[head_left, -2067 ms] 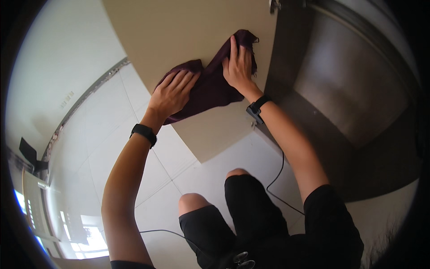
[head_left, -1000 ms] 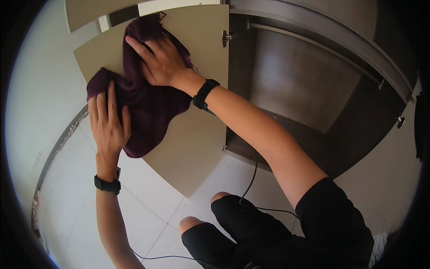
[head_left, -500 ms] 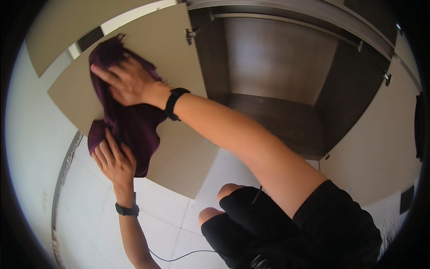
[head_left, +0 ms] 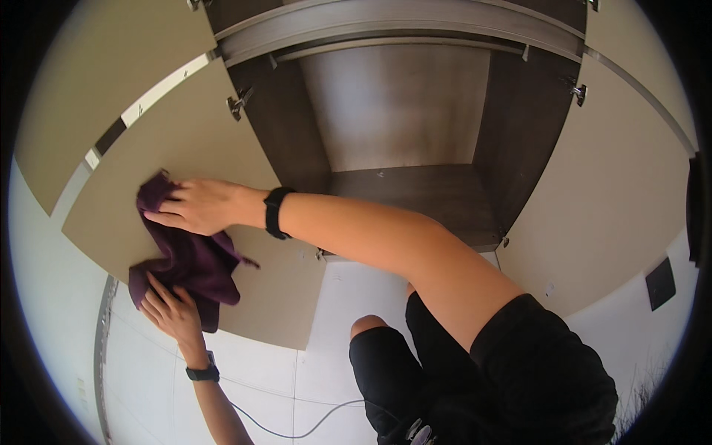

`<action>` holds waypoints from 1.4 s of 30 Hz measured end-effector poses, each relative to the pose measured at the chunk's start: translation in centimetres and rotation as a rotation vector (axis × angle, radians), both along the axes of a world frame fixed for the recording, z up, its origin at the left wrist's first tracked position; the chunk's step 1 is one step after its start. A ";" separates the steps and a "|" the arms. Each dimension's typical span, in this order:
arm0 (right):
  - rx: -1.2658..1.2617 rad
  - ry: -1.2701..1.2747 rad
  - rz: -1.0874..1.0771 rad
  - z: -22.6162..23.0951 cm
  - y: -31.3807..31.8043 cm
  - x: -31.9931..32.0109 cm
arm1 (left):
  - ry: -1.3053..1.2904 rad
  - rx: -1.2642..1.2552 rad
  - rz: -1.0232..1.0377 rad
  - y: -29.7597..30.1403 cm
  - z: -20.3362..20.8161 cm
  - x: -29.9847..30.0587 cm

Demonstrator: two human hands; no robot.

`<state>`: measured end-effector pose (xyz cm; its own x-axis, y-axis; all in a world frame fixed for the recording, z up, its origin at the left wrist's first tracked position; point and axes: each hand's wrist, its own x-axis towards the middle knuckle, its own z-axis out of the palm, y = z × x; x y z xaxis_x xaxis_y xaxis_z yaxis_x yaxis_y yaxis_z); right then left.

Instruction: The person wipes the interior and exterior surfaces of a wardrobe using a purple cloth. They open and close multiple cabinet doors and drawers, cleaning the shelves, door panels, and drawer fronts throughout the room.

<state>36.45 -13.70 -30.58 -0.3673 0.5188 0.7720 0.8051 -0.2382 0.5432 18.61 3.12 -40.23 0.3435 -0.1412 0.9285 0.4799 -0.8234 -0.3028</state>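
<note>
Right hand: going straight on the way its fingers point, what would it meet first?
The purple cloth, already against the right hand. Beyond it, the way runs over the beige door toward its outer edge; the white wall may follow, but depth is unclear.

Head-worn fisheye looks down over the cloth.

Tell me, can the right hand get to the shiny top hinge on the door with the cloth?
Probably yes: only bare door surface shows between the right hand and the hinge. It rests on the purple cloth, though, so it might have to leave that first.
</note>
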 end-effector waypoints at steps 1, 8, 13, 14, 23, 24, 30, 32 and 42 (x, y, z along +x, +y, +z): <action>-0.062 0.031 0.000 -0.3 -1.1 0.0 | 0.017 -0.037 0.039 -0.1 -0.3 -0.3; 0.030 -0.020 -0.068 0.9 -11.3 1.9 | 0.037 -0.158 0.107 -3.6 0.4 0.3; 0.068 -0.039 -0.108 3.1 -16.7 3.0 | 0.035 -0.427 -0.264 -12.1 3.5 2.8; 0.138 -0.066 -0.081 3.8 -17.7 3.7 | 0.044 -0.452 -0.363 -13.9 4.3 3.9; 0.514 0.060 -0.463 10.6 -34.3 10.3 | 0.084 -0.235 -0.872 -28.7 13.7 21.5; 0.574 0.013 -0.508 11.5 -36.3 11.1 | 0.073 -0.197 -0.900 -30.8 15.2 23.1; 0.573 -0.109 -0.670 14.2 -44.6 14.5 | -0.065 -0.031 -0.942 -39.9 22.9 31.9; 0.593 -0.073 -0.721 13.4 -44.2 14.4 | -0.150 -0.035 -0.988 -41.5 23.6 33.2; 0.640 -0.115 -0.816 13.6 -44.9 14.9 | -0.207 -0.027 -1.144 -41.5 23.9 34.8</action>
